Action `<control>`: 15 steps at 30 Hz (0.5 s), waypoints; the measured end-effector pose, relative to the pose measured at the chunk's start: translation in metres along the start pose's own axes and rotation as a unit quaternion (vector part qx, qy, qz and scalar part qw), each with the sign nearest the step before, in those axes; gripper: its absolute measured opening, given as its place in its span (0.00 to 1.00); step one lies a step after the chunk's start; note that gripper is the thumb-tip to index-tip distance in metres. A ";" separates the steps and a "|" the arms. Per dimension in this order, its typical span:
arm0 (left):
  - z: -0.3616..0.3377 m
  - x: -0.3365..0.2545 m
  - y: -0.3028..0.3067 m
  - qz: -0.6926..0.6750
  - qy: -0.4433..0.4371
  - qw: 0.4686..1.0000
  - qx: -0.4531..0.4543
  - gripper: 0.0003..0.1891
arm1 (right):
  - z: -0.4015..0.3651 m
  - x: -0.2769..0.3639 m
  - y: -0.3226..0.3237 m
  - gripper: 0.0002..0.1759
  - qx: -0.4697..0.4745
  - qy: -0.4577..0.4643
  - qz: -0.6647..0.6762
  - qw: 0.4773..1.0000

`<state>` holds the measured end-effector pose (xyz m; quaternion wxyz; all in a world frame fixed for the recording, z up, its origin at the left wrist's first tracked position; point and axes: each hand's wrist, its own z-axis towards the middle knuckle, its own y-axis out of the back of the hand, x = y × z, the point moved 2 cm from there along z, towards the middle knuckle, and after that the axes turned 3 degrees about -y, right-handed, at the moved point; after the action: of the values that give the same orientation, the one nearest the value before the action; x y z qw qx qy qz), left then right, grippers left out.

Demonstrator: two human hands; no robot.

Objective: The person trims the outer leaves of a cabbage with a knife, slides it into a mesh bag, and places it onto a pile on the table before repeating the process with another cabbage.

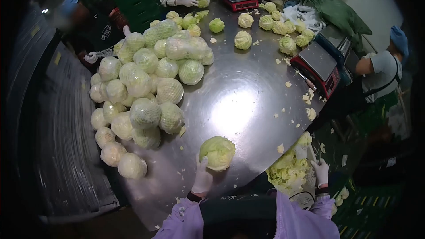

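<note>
My left hand [202,178], in a white glove, grips a trimmed green cabbage [217,153] at its near left side, over the front of the metal table [230,79]. The thumb shows against the leaves; the other fingers are mostly hidden behind the cabbage. Off to the right, past the table edge, my gloved right hand [321,171] is closed around a knife [311,153], its pale blade pointing away from me. Beside that hand lies a heap of cut cabbage leaves [287,170].
Wrapped cabbages [146,113] are piled along the left side. Bare cabbages [243,40] sit farther back. Red scales [316,64] stand at the right and far edges [239,1]. Leaf scraps litter the table. Several people work around it, one at the left [99,26].
</note>
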<state>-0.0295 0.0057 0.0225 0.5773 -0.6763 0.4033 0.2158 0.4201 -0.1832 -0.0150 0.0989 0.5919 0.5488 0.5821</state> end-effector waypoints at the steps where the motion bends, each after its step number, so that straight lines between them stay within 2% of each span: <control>1: 0.001 0.001 0.005 0.042 -0.046 0.998 0.026 0.35 | -0.003 0.011 -0.012 0.17 0.040 -0.018 -0.020 0.999; 2: -0.003 -0.001 0.005 0.048 -0.043 0.997 0.036 0.35 | -0.006 0.013 -0.024 0.17 0.076 -0.034 -0.037 0.996; 3: -0.004 -0.003 0.002 0.080 -0.088 0.991 0.056 0.35 | -0.013 0.014 -0.032 0.17 -0.014 0.129 -0.185 0.974; 4: -0.003 -0.006 -0.005 0.106 -0.139 0.982 0.071 0.35 | -0.016 0.015 -0.042 0.18 -0.107 0.289 -0.328 0.893; 5: -0.005 -0.011 -0.012 0.094 -0.139 0.982 0.086 0.36 | -0.011 0.016 -0.054 0.17 -0.033 0.287 -0.242 0.926; 6: -0.006 -0.006 -0.010 0.094 -0.141 0.982 0.081 0.36 | -0.028 0.050 -0.060 0.17 0.105 0.160 -0.001 0.981; 7: -0.009 0.002 -0.005 0.076 -0.115 0.988 0.071 0.37 | -0.061 0.096 -0.072 0.17 0.233 0.007 0.242 0.942; 8: -0.011 0.007 -0.002 0.061 -0.088 0.992 0.066 0.38 | -0.085 0.130 -0.084 0.15 0.308 -0.004 0.307 0.900; 10: -0.015 -0.001 -0.027 0.012 -0.060 0.994 0.094 0.38 | -0.115 0.167 -0.119 0.29 0.526 0.019 0.364 0.769; 11: -0.016 0.001 -0.033 0.006 -0.057 0.993 0.104 0.39 | -0.124 0.175 -0.136 0.33 0.572 0.006 0.391 0.721; 12: -0.016 0.004 -0.035 0.000 -0.055 0.992 0.113 0.39 | -0.134 0.182 -0.154 0.33 0.587 -0.037 0.423 0.689; 13: -0.013 0.011 -0.024 0.054 -0.050 0.990 0.119 0.44 | -0.128 0.173 -0.177 0.31 0.598 -0.033 0.390 0.700; 14: -0.010 0.015 -0.009 0.054 -0.052 0.990 0.121 0.44 | -0.121 0.166 -0.195 0.30 0.610 -0.030 0.356 0.707; 15: -0.008 0.012 -0.001 0.163 -0.054 0.972 0.161 0.48 | -0.122 0.172 -0.191 0.30 0.610 -0.030 0.358 0.706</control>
<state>-0.0231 -0.0054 0.0160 0.6564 -0.4875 0.5056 0.2753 0.1727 -0.0430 -0.0232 -0.4835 0.6918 0.5281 0.0938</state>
